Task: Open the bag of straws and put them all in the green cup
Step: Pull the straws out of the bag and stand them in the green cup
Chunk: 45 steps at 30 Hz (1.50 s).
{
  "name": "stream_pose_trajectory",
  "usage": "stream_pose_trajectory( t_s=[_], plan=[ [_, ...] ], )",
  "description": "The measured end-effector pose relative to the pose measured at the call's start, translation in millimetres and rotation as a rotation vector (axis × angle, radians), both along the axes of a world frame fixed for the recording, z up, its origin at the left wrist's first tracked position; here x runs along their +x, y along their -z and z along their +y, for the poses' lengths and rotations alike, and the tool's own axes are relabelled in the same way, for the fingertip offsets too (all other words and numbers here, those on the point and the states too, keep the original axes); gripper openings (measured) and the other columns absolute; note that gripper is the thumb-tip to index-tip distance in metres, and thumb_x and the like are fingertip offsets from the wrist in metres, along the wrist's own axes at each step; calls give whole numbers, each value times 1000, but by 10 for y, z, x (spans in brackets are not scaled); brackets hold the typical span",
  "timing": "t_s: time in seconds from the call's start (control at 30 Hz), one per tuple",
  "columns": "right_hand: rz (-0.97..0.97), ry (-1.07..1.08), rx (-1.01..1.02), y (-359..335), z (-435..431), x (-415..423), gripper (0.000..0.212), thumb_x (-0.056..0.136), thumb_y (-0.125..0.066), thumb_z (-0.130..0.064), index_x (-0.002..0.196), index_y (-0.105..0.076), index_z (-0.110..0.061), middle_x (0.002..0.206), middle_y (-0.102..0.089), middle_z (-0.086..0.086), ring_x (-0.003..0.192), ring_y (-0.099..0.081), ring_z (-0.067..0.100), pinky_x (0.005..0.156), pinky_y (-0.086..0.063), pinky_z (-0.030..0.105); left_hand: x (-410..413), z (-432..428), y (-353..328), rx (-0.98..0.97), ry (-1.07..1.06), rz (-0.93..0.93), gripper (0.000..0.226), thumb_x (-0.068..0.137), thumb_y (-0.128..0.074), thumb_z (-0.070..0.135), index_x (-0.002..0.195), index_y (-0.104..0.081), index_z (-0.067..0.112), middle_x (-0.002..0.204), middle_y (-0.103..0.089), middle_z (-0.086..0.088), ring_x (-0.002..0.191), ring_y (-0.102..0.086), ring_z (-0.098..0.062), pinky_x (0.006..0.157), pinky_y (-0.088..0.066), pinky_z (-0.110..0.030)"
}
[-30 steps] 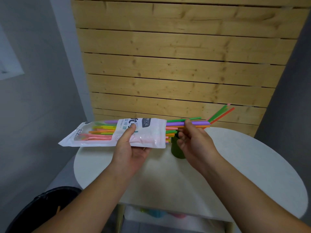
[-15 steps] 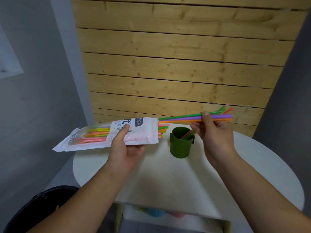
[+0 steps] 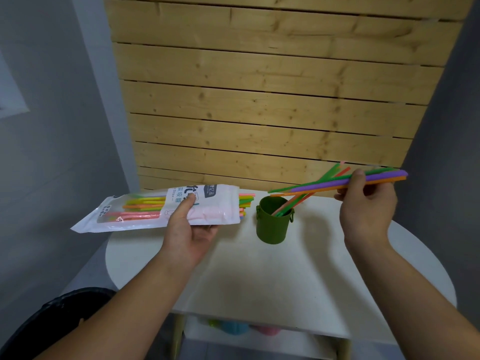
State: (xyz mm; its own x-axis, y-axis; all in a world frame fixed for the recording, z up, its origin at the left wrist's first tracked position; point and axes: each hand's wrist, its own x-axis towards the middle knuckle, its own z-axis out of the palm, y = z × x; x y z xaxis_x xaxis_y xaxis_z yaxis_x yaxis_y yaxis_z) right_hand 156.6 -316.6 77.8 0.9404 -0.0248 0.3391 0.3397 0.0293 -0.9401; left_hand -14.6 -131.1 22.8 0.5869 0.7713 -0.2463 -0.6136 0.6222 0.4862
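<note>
midway through: right hand (image 3: 366, 211) pinching three loose straws (image 3: 345, 182) level above the green cup (image 3: 272, 224), left hand (image 3: 187, 227) clamped on the open bag (image 3: 161, 209), risking spilled straws or a tipped cup if lowered askew.

One camera on the person's head, looking forward and down.

It looks from above and behind the two forearms, which come in from the bottom edge. The white round table (image 3: 259, 281) is close below, and its near edge shows. The wooden slat wall (image 3: 272, 100) stands straight ahead behind the table and fills the top. Grey walls lean in at both sides, because the wide lens bends things. There is no second view to share anything with.
</note>
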Motion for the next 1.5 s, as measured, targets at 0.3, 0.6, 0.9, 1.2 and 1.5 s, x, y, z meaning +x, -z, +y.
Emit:
stream_pose_trajectory(
  t_s=[0.3, 0.6, 0.9, 1.2, 1.5],
  plan=[
    [-77, 10, -133, -5, 71, 26, 34, 101, -48, -34, 95, -60, -3, 85, -68, 17, 78, -69, 33, 66, -55, 39, 16, -87, -6, 60, 43, 39, 22, 92, -69, 12, 113, -65, 19, 102, -80, -7, 90, -78, -23, 94, -56, -51],
    [-91, -61, -221, 43, 164, 83, 24, 99, -51, -36, 83, -56, -18, 86, -67, 16, 82, -67, 35, 74, -58, 56, 12, -113, -11, 78, 67, 57, 23, 92, -69, 12, 113, -65, 20, 103, -80, -7, 93, -77, -23, 94, -56, -50],
    [100, -308, -329, 314, 385, 205, 27, 98, -60, -28, 106, -65, -2, 86, -68, 11, 71, -67, 20, 59, -58, 29, 11, -139, -25, 103, 68, 64, 23, 92, -68, 12, 114, -64, 21, 100, -80, -7, 87, -78, -22, 87, -59, -49],
    [591, -532, -433, 367, 257, -41, 44, 90, -66, -47, 98, -63, -4, 86, -65, 16, 68, -61, 24, 66, -57, 37, 11, -155, -85, 165, 83, 60, 23, 94, -67, 13, 115, -64, 22, 103, -80, -7, 93, -77, -24, 88, -59, -51],
    [422, -797, -231, 209, 336, -340, 15, 89, -71, -21, 96, -75, -9, 79, -65, 10, 69, -59, 16, 56, -50, 25, -19, -208, -138, 229, 109, 51, 26, 95, -64, 13, 120, -64, 22, 105, -79, -8, 92, -77, -25, 91, -57, -53]
  ],
)
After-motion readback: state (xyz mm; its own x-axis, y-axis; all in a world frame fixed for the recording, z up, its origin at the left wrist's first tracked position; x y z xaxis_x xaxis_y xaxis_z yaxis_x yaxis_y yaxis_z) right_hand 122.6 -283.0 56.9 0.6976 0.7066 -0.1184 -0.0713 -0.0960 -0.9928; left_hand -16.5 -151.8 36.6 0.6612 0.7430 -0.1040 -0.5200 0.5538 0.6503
